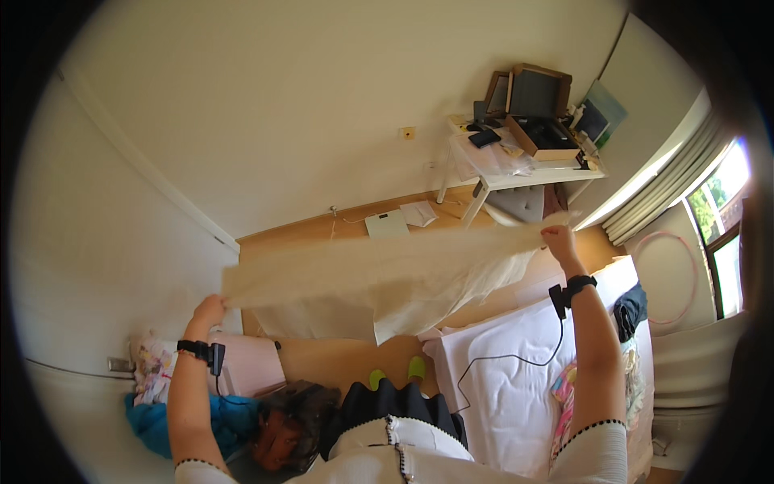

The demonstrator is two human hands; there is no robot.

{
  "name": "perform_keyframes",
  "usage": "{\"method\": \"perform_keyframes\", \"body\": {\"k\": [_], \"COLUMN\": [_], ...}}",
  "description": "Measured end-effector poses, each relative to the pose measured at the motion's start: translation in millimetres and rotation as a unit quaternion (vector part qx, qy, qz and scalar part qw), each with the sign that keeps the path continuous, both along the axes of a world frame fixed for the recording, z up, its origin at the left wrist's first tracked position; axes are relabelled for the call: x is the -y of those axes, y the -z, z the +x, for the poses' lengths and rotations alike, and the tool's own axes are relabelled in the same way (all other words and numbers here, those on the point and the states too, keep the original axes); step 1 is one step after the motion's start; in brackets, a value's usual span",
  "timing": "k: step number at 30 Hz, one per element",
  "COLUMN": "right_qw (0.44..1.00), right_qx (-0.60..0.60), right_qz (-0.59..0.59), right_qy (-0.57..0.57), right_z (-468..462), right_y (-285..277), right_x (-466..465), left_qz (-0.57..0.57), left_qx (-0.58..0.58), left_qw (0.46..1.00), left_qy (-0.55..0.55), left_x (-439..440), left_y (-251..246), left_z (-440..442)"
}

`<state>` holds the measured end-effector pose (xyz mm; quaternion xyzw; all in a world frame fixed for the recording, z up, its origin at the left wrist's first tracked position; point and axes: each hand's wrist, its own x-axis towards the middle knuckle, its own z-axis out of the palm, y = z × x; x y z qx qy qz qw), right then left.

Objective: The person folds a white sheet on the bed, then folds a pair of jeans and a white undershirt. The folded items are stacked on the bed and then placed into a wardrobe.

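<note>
A wide piece of beige cloth (363, 272) is stretched across the space before me, with its lower part hanging in loose folds. My left hand (210, 310) grips its left end. At the upper right, my right hand (559, 237) is closed on the other end, held farther out from me. A small scrap of the fabric sticks out beyond that fist. The cloth is blurred along its top edge and hides part of the wooden floor (338, 363). Each wrist wears a black strap with a small cabled device.
To the right is a bed with a white sheet (502, 387). A white desk (532, 175) holds an open cardboard box (538, 145). On the left stand a pink suitcase (251, 363) and a blue cloth (233, 423). A flat white panel (387, 224) lies by the wall.
</note>
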<state>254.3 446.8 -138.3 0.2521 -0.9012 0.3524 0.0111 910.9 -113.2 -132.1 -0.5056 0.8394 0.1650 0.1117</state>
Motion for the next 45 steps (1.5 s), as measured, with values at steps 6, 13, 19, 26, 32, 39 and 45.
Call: {"method": "perform_keyframes", "body": {"k": [6,13,19,26,32,39,45], "right_qw": [0.980,0.998,0.974,0.965,0.982,0.971,0.985], "right_qx": [-0.142,0.028,0.225,0.252,0.180,0.224,0.162], "right_qz": [-0.135,-0.040,0.013,0.072,0.031,0.051,0.059], "right_qy": [0.038,0.037,0.025,0.011,0.039,0.070,0.021], "right_z": [-10,-20,-31,-42,-43,-60,-63], "right_y": [21,57,76,79,94,95,90], "right_x": [10,-10,-28,-60,-83,-90,-107], "left_qz": [-0.279,-0.172,-0.077,-0.015,-0.072,-0.108,-0.195], "left_qx": [-0.130,-0.020,0.127,0.145,0.038,0.062,-0.007], "left_qw": [0.951,0.985,0.982,0.985,0.995,0.989,0.979], "left_qy": [-0.037,-0.026,0.119,0.090,0.063,0.083,0.061], "left_x": [-8,-8,-10,-38,-37,-37,-51], "left_y": [19,43,63,51,56,51,27], "left_z": [24,40,19,-7,-8,-7,-14]}}
